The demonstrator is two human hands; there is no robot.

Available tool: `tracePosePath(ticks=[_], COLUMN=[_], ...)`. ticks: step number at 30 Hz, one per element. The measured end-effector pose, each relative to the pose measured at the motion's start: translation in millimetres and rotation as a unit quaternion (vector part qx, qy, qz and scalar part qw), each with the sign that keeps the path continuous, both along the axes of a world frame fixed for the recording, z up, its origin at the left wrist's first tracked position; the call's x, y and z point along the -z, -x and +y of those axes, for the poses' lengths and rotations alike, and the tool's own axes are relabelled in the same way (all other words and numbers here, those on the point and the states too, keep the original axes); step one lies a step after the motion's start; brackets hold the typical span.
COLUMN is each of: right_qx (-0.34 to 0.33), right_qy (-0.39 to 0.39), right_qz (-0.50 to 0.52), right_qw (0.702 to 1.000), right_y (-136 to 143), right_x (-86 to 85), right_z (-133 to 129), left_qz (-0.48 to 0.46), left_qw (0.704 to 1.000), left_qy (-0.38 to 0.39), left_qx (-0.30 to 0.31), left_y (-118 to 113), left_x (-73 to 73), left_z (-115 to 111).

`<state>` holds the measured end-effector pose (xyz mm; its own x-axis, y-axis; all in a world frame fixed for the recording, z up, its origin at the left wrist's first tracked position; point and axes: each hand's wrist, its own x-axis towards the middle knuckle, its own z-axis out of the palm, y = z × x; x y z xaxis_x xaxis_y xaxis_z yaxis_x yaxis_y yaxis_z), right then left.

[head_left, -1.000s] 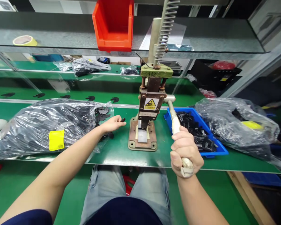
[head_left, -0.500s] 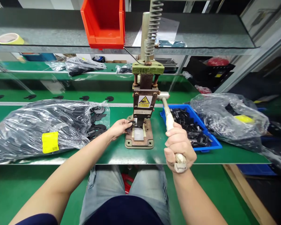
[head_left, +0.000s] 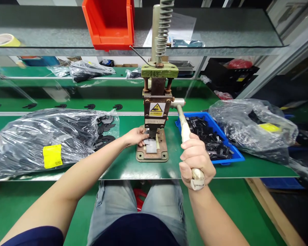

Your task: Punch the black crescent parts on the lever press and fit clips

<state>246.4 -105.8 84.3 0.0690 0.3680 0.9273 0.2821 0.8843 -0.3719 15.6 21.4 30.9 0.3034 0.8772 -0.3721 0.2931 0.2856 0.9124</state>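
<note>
A hand-operated press (head_left: 157, 111) stands on the green bench, with a warning label on its front. My right hand (head_left: 197, 160) is wrapped round the press's tape-covered lever (head_left: 185, 130). At the foot of the press, my left hand (head_left: 138, 136) pinches a flat black part, mostly hidden by the fingers and the ram. Its fingertips are beside the light metal plate (head_left: 151, 147) on the base. Left of that hand, an open clear plastic bag (head_left: 74, 135) spills dark curved flat pieces (head_left: 105, 128).
A blue tray (head_left: 227, 160) of small black parts sits right of the press, with another plastic bag (head_left: 251, 126) beside it. Several black pieces (head_left: 89, 106) lie in a row behind. An orange-red bin (head_left: 113, 42) and a tape roll (head_left: 5, 40) rest on the shelf above.
My left hand has moved right and inward, bringing the black part under the press ram. My right hand stays on the lever. The view has shifted slightly.
</note>
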Motion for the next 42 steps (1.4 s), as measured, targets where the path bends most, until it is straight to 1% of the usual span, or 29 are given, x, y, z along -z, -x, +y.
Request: tracePosePath(ticks=[4,7,9,11,13,14,16,17,18,19,20,21,22,23,25,27,28,30,33,36,39,42], right_qx=[0.002,0.001,0.002,0.006,0.01,0.011,0.012,0.013,0.014,0.015,0.014,0.013,0.011,0.009,0.011,0.015,0.016,0.02,0.021,0.017,0.019,0.018], right_qy=[-0.003,-0.012,-0.014,-0.018,-0.023,-0.023,-0.016,-0.01,-0.005,0.002,0.004,0.003,0.001,-0.004,-0.015,-0.019,-0.02,-0.013,-0.009,-0.016,-0.019,-0.022], right_qz=[0.021,0.027,0.028,0.025,0.017,0.014,0.012,0.013,0.016,0.017,0.018,0.016,0.012,0.009,0.006,0.008,0.009,0.003,-0.01,-0.013,-0.004,0.007], right_qw=[1.0,1.0,0.999,1.0,1.0,1.0,1.0,1.0,1.0,1.0,1.0,1.0,1.0,1.0,1.0,1.0,1.0,1.0,1.0,1.0,1.0,1.0], right_y=[3,4,4,3,1,1,0,0,-1,-1,-1,-2,-2,-3,-4,-6,-6,-7,-8,-7,-4,-2], right_x=[0.7,0.3,-0.5,-1.4,-2.4,-2.8,-3.6,-4.0,-4.2,-4.2,-4.0,-3.5,-2.8,-1.8,0.2,1.7,2.0,1.9,0.4,-0.7,-0.5,-0.1], right_z=[0,2,3,4,5,5,5,5,4,4,4,4,4,5,7,8,8,8,7,7,7,8], left_qz=[0.027,0.045,0.056,0.07,0.071,0.063,0.044,0.051,0.077,0.126,0.202,0.295,0.376,0.443,0.542,0.602,0.621,0.64,0.644,0.63,0.603,0.584], left_qw=[0.999,0.997,0.997,0.997,0.997,0.995,0.99,0.984,0.976,0.964,0.944,0.913,0.873,0.837,0.773,0.721,0.703,0.682,0.678,0.69,0.712,0.716], left_qy=[0.028,0.053,0.051,0.017,-0.04,-0.069,-0.117,-0.143,-0.167,-0.206,-0.249,-0.281,-0.309,-0.321,-0.331,-0.335,-0.335,-0.332,-0.33,-0.324,-0.321,-0.333], left_qx=[0.012,0.013,0.013,0.009,0.01,0.02,0.069,0.095,0.116,0.113,0.08,0.028,-0.013,-0.025,0.009,0.067,0.091,0.121,0.132,0.146,0.164,0.19], left_y=[-3,-5,-8,-10,-10,-7,8,21,37,55,76,98,119,139,170,188,192,193,190,192,198,200], left_x=[-3.1,-2.4,-0.9,0.8,2.1,2.3,1.6,0.7,-0.5,-1.8,-3.2,-4.4,-5.4,-6.2,-6.3,-4.3,-2.6,1.7,8.0,11.6,11.3,6.8], left_z=[6,8,6,1,-6,-9,-11,-9,-4,3,12,23,35,46,66,78,81,82,77,66,51,36])
